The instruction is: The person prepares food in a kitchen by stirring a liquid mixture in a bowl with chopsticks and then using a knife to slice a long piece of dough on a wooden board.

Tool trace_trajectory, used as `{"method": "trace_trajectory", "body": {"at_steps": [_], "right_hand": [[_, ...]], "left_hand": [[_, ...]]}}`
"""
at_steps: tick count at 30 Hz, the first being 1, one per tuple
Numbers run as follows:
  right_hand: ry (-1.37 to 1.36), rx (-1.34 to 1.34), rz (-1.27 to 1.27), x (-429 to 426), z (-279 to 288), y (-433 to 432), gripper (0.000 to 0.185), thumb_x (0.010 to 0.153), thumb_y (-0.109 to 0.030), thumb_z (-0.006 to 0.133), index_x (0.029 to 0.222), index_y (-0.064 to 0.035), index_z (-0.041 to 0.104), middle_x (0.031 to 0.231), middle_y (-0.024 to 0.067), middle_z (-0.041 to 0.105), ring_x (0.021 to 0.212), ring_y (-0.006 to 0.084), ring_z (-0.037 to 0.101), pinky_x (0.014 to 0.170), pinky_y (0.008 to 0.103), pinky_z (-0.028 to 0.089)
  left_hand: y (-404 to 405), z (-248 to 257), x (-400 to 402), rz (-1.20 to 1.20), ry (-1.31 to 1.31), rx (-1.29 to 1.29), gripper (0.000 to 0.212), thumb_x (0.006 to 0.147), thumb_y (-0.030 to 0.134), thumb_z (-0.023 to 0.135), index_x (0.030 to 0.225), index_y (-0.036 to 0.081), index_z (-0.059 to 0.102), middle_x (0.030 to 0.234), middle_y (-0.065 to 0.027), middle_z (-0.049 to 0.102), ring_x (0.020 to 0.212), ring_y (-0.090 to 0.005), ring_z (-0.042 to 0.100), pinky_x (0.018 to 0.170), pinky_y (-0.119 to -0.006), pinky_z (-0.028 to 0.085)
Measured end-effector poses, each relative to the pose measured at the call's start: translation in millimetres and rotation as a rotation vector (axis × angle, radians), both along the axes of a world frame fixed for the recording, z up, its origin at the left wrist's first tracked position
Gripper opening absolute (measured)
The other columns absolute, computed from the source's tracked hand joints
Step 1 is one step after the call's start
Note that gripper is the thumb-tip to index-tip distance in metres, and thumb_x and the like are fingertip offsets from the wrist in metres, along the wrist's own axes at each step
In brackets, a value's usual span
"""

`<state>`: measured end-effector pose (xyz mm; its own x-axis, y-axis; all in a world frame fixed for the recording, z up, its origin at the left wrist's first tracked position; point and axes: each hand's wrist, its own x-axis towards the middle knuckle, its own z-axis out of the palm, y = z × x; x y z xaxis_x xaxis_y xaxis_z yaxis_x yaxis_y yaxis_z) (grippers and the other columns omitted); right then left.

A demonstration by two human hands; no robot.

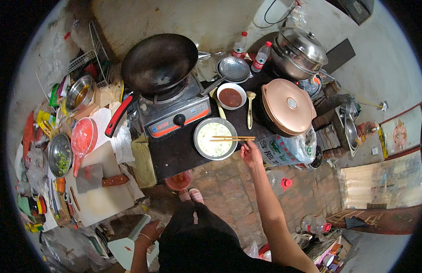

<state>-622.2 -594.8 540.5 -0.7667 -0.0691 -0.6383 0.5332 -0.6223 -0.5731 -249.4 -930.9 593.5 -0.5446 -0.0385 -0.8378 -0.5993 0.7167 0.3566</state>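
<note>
My right hand has its fingertips on the thick ends of a pair of wooden chopsticks. Their thin ends reach over the middle of a metal bowl, which sits at the front edge of the dark counter. Inside it is a pale mixture with green bits. Low at the left, my left hand hangs beside a pale green plastic bin; its fingers are partly hidden, and whether it holds anything is unclear. Behind the metal bowl stand a white bowl of reddish-brown liquid and a brush with a pale handle.
A black wok rests on a portable gas stove, its red handle jutting left. A lidded pink pot stands right. On the left, a cleaver lies on a cutting board. A red basin is by my feet.
</note>
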Motion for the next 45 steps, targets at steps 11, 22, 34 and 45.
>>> {"method": "trace_trajectory", "body": {"at_steps": [11, 22, 34, 45], "right_hand": [[0.471, 0.531, 0.346, -20.5, 65.7, -54.6, 0.019, 0.085, -0.017, 0.058, 0.085, 0.0021, 0.057, 0.067, 0.0066, 0.059, 0.052, 0.0126, 0.055, 0.046, 0.0253, 0.047], [0.621, 0.753, 0.27, -39.8, 89.1, -70.4, 0.019, 0.085, -0.015, 0.058, 0.085, 0.003, 0.052, 0.067, 0.0097, 0.059, 0.05, 0.0156, 0.059, 0.046, 0.0276, 0.052], [0.466, 0.66, 0.308, 3.2, 79.3, -51.3, 0.019, 0.086, -0.014, 0.055, 0.083, 0.0043, 0.054, 0.068, 0.0118, 0.06, 0.052, 0.018, 0.06, 0.048, 0.0291, 0.053], [0.635, 0.739, 0.482, 51.6, 96.8, -27.7, 0.019, 0.089, -0.012, 0.051, 0.081, 0.0055, 0.053, 0.067, 0.01, 0.06, 0.057, 0.0132, 0.059, 0.053, 0.025, 0.05]], "left_hand": [[-28.4, -13.3, 133.5, -0.234, -0.163, 0.208, 0.043, 0.088, 0.04, 0.044, 0.111, 0.004, 0.054, 0.101, -0.0178, 0.059, 0.093, -0.0327, 0.057, 0.08, -0.046, 0.045], [-30.5, -6.0, 109.3, -0.188, -0.25, 0.276, 0.043, 0.087, 0.039, 0.044, 0.106, 0.003, 0.058, 0.103, -0.018, 0.059, 0.094, -0.0319, 0.057, 0.081, -0.045, 0.045], [-31.9, 3.2, -9.8, -0.503, -0.453, 0.092, 0.036, 0.086, 0.03, 0.046, 0.097, -0.001, 0.059, 0.098, -0.0198, 0.06, 0.093, -0.034, 0.057, 0.079, -0.046, 0.045], [57.6, -27.3, -170.4, 0.641, 0.476, 0.565, 0.026, 0.087, 0.015, 0.051, 0.107, -0.001, 0.051, 0.086, -0.0118, 0.062, 0.074, -0.018, 0.064, 0.059, -0.028, 0.049]]}}
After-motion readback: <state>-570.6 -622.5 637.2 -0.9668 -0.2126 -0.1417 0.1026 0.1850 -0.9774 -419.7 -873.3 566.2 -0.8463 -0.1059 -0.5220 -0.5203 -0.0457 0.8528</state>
